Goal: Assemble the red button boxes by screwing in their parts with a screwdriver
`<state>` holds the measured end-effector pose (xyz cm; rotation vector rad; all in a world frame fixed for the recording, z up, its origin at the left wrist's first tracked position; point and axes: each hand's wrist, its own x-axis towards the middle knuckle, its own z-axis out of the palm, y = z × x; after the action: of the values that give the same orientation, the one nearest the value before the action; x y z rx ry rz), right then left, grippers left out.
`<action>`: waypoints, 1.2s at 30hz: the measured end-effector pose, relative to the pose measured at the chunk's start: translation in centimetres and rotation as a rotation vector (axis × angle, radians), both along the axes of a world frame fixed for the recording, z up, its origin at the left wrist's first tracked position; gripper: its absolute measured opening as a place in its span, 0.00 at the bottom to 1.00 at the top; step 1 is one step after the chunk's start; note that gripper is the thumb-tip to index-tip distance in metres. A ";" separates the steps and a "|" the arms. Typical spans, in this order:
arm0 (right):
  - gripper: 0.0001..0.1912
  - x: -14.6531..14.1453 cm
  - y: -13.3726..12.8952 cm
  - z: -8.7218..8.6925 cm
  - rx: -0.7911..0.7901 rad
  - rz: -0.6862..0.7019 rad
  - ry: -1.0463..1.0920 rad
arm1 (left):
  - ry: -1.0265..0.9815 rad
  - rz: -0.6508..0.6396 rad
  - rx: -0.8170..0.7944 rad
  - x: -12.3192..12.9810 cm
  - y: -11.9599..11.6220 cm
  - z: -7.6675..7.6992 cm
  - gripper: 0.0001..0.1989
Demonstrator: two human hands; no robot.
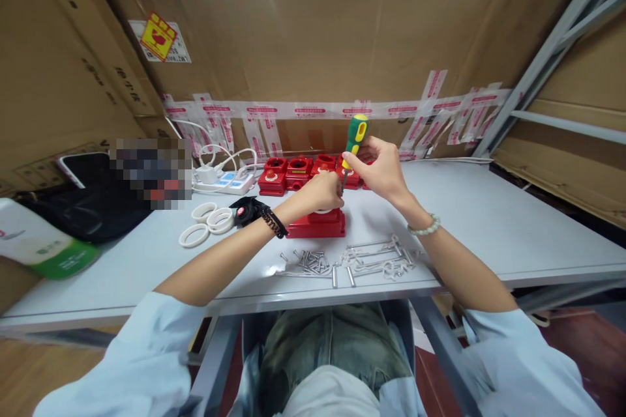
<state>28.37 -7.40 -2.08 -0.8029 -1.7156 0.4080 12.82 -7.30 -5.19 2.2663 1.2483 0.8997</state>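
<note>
My right hand grips a green and yellow screwdriver, its shaft slanting down toward my left hand. The fingers of that left hand are closed close to the screwdriver's tip; whatever they pinch is hidden. Below it sits a red box-shaped housing, partly covered by the hand and wrist. Behind my hands stand several similar red housings in rows. In front lie a pile of small screws and a spread of metal rods and small white parts.
Left of the housing are several white rings and a black object. Farther back lies a power strip with plugs and cables. A white and green pouch is at far left. Cardboard walls the table's rear; a metal frame stands right.
</note>
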 end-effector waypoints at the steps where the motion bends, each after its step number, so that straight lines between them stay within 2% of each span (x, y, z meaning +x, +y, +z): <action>1: 0.09 0.0 0.0 0.0 0.004 -0.001 0.000 | 0.039 0.005 0.003 0.0 0.0 0.1 0.11; 6: 0.09 0.2 0.1 -0.1 0.004 0.009 0.013 | 0.185 -0.002 0.053 -0.2 -0.3 0.3 0.07; 11: 0.09 0.1 -0.2 0.2 -0.009 0.022 0.063 | 0.187 0.012 0.130 -0.6 -0.8 0.7 0.07; 14: 0.10 0.1 -0.7 0.8 0.002 0.049 0.165 | 0.154 0.047 0.168 -1.7 -2.4 1.6 0.08; 17: 0.12 0.2 -1.2 1.3 0.055 0.065 0.255 | 0.193 0.081 0.220 -3.6 -5.4 1.9 0.07; 19: 0.14 0.1 -1.5 1.4 0.065 0.051 0.249 | 0.249 0.077 0.193 -4.8 -7.8 1.3 0.07; 21: 0.15 -0.1 -1.8 1.3 0.054 0.047 0.210 | 0.303 0.016 0.094 -5.6 -9.9 0.2 0.06; 24: 0.14 -0.4 -2.2 1.1 0.041 0.065 0.168 | 0.333 -0.044 0.009 -6.0 -11.8 -1.9 0.07; 27: 0.12 -0.5 -2.5 1.0 0.045 0.071 0.170 | 0.309 -0.079 -0.044 -5.8 -12.5 -3.1 0.09; 31: 0.12 -0.3 -2.4 0.9 0.045 0.076 0.173 | 0.249 -0.094 -0.039 -6.4 -13.0 -3.2 0.10; 36: 0.14 -0.1 -2.1 0.7 0.049 0.065 0.159 | 0.239 0.046 -0.016 -9.0 -13.8 -3.5 0.12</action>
<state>28.24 -9.50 -1.39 -0.6622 -1.6004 0.4601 3.84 -21.05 -8.67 2.3960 1.4065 0.6455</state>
